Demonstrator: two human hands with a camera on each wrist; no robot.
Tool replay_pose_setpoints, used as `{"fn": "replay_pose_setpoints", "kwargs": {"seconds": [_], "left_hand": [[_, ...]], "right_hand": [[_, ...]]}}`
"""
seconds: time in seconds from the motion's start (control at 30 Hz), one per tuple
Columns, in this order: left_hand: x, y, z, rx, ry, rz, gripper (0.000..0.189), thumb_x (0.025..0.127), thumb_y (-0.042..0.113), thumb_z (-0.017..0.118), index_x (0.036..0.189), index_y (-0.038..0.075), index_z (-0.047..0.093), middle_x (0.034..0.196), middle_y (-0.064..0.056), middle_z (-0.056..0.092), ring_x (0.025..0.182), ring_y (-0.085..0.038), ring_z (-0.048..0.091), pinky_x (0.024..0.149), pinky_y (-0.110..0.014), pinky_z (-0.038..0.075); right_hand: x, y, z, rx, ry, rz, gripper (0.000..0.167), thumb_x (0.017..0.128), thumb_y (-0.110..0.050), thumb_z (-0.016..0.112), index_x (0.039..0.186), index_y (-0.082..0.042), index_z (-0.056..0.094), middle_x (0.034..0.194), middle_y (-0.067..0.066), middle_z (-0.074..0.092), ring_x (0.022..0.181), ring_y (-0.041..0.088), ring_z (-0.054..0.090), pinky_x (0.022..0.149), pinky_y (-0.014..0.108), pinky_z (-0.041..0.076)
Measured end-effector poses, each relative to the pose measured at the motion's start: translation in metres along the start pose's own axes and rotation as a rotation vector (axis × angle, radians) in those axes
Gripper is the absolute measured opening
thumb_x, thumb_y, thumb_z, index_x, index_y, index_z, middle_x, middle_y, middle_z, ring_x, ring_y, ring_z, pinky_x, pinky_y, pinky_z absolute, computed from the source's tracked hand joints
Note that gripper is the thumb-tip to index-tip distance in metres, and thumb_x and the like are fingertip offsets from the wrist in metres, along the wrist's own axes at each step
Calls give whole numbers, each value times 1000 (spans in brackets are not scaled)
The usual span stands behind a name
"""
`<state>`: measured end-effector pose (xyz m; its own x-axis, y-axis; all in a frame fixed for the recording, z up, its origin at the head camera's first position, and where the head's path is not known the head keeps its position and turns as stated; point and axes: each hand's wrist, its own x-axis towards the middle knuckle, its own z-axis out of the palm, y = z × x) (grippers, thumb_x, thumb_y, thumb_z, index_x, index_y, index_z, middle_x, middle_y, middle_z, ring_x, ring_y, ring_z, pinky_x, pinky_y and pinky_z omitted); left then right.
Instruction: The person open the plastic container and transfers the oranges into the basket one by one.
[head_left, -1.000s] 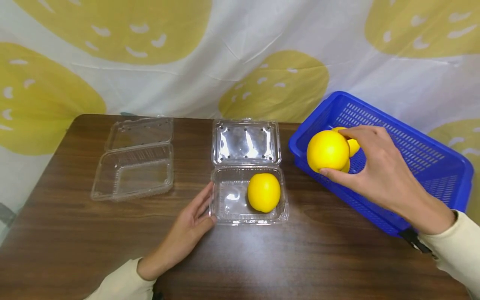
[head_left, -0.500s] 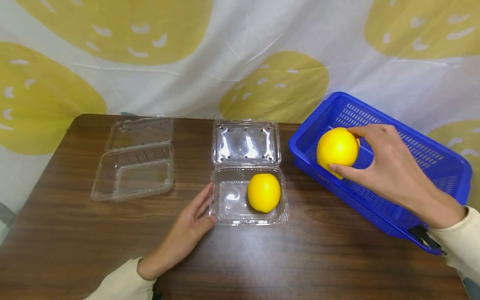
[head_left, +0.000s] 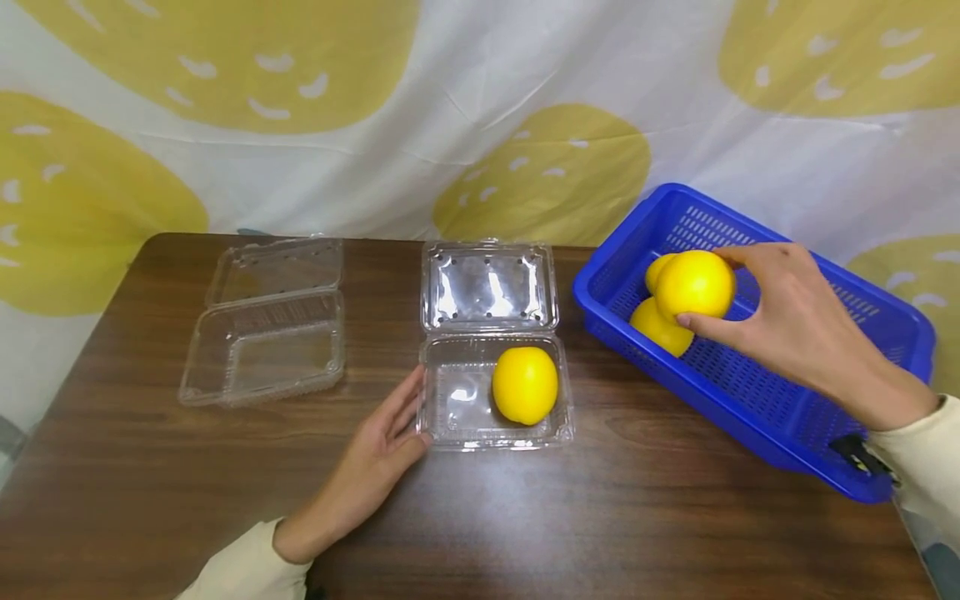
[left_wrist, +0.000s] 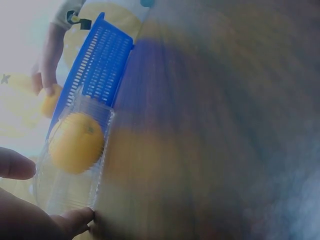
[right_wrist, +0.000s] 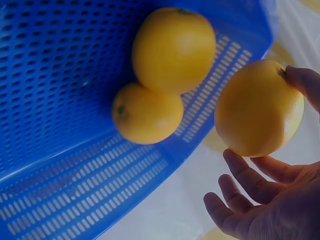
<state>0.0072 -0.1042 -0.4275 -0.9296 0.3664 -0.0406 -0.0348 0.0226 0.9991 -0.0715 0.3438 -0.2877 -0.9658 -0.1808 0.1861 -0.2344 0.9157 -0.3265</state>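
My right hand point(head_left: 795, 317) pinches an orange point(head_left: 695, 285) between thumb and fingers above the basket's left part. In the right wrist view the held orange point(right_wrist: 259, 108) is apart from two oranges below, a larger-looking one point(right_wrist: 174, 50) and a smaller-looking one point(right_wrist: 148, 113). These lie in the blue plastic basket point(head_left: 757, 442). My left hand point(head_left: 367, 467) rests against the left side of a clear clamshell box point(head_left: 457, 417), fingers fairly straight and thumb at its near corner. One orange point(head_left: 525, 385) sits in the right half of that box; its lid point(head_left: 489, 287) lies back.
A second clear clamshell box point(head_left: 262, 350), lid folded back, stands at the left of the brown wooden table point(head_left: 480, 525). Behind the table hangs a white cloth point(head_left: 360, 179) with yellow fruit prints. The basket stands slanted at the right.
My right hand has moved slightly right and back with the orange, uncovering more of the two oranges in the basket. The left hand and its box have stayed in place.
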Motion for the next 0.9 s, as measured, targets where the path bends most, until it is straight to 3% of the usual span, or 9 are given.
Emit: {"fn": "replay_pose_setpoints", "kwargs": {"seconds": [0.37,0.67,0.9], "left_hand": [[1,-1,0,0,-5,4,84,102,-2,62,174,0,19,182,-20,16,163,-41,29,124,-36,38],[1,-1,0,-1,-1,-6,84,102,-2,62,174,-1,19,182,-20,17,163,-41,29,124,-36,38],[2,-1,0,-6,0,-3,84,102,-2,62,174,-2,19,181,-20,17,163,-42,29,124,-36,38]], "right_hand": [[2,26,-5,-68,-34,94,90,87,-47,93,144,13,58,139,39,60,130,60,41,93,75,42],[0,45,-4,-87,-27,70,87,86,-45,92,140,16,60,133,40,64,121,60,46,92,70,43],[1,55,-2,-121,-82,90,90,86,-49,91,139,17,60,129,43,64,119,63,45,91,74,43]]}}
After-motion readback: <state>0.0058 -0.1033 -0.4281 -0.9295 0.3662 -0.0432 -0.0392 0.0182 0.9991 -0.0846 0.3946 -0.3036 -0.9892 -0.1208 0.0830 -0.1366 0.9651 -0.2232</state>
